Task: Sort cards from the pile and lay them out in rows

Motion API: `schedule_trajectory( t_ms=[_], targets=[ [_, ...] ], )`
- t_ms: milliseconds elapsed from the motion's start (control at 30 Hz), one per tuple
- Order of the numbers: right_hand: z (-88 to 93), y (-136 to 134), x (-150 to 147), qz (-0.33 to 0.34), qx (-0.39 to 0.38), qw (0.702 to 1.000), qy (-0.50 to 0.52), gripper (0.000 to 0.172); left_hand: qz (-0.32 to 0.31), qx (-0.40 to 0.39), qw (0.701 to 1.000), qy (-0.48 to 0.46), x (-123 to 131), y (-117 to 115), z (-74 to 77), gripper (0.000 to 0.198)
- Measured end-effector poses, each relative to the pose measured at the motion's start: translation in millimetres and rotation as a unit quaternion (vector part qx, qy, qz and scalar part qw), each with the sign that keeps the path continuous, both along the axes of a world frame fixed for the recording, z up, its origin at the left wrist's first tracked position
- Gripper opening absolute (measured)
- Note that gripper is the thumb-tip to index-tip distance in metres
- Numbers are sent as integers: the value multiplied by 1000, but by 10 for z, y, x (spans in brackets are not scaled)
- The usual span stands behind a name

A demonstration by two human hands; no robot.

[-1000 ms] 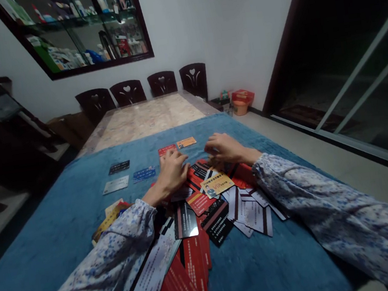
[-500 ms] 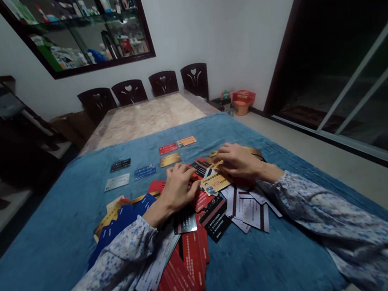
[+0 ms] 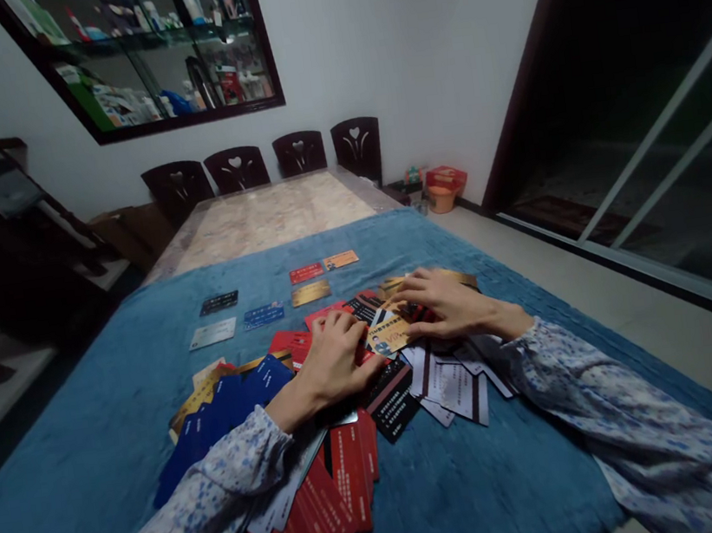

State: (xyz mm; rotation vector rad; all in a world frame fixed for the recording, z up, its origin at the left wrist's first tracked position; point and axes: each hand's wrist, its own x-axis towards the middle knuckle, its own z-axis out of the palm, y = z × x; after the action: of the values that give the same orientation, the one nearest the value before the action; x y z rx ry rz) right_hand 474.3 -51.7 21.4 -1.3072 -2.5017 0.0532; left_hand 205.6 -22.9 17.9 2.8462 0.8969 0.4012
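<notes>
A: Hands, where?
B: Left hand [image 3: 335, 361] touches the yellow card [image 3: 389, 333] from the left, fingers curled; I cannot tell its grip. Right hand [image 3: 451, 303] is just right of it, grip open, flat on the card pile [image 3: 351, 470].

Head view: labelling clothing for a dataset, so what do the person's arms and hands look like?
The long, loose left sleeve and right sleeve are pale fabric with small blue floral speckles, gathered at the cuffs. The left hand and right hand are bare, no gloves.
</notes>
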Motion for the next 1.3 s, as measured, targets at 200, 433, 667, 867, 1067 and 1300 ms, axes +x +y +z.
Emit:
schedule_trajectory(
  t_ms=[200, 433, 667, 867, 1067, 1300],
  targets=[
    [-26, 2, 8, 13, -18, 999, -32, 69, 15, -8, 1000, 18, 35, -31, -23, 39],
    [-40, -20, -35, 14, -38, 998, -38, 54, 46, -29, 998, 41, 75, -63, 7, 39],
    [-35, -8, -42, 26, -48, 998, -32, 46, 41, -29, 999, 14, 62, -29, -53, 37],
    [-54, 12, -30, 48, -35, 998, -10, 44, 44, -40, 998, 12, 66, -25, -42, 36],
    [-48, 20, -49, 46, -42, 998, 7, 47, 58, -54, 997, 7, 82, -1, -47, 36],
    [-49, 22, -43, 54, -44, 997, 27, 45, 61, -55, 997, 14, 85, 4, -21, 30]
  ],
)
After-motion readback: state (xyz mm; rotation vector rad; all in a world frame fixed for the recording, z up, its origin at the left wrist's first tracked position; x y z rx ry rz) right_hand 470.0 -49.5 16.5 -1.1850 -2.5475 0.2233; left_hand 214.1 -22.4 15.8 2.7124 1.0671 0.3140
